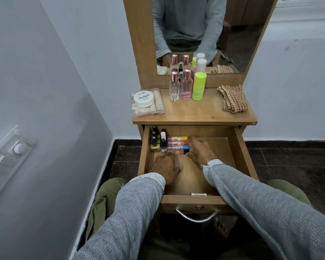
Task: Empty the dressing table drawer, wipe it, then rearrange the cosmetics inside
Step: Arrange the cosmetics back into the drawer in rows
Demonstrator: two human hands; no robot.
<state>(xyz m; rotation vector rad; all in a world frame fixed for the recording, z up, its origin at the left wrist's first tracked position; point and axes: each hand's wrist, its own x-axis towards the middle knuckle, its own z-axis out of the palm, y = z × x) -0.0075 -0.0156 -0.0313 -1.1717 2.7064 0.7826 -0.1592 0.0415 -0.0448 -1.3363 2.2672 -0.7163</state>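
Observation:
The wooden drawer (pixel 238 152) is pulled out. Nail polish bottles (pixel 158 141) stand in its back left corner, with a row of coloured lip balm tubes (pixel 177 144) lying beside them. My right hand (pixel 200 152) rests at the tubes' right ends, fingers spread against them. My left hand (pixel 167 167) lies just in front of the tubes, fingertips near the clear tube (pixel 176 152). Neither hand grips anything. On the tabletop (pixel 195 109) stand perfume bottles (pixel 180 87), a lime green bottle (pixel 198 86), a white nail polish remover jar (pixel 144 99) on a clear case, and a checked cloth (pixel 233 99).
A mirror (pixel 201 34) rises behind the tabletop. The white wall on the left carries a switch panel (pixel 9 156). The drawer's metal handle (pixel 197 215) is over my lap. The right half of the drawer floor is bare wood.

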